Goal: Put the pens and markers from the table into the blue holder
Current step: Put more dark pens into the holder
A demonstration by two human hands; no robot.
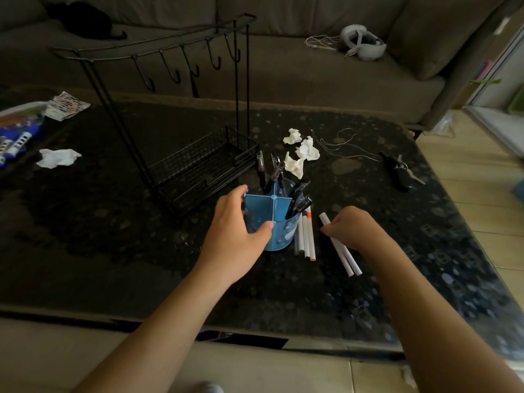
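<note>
The blue holder stands upright on the dark table, split into compartments, with several black pens leaning in its far and right sections. My left hand wraps around the holder's left side. Three white markers lie side by side on the table just right of the holder. My right hand is closed on two white markers, whose lower ends rest on the table surface.
A black wire rack with hooks stands behind the holder. Crumpled tissues lie behind it, another tissue at the left. A thin cord and keys lie at the right. A sofa runs along the back.
</note>
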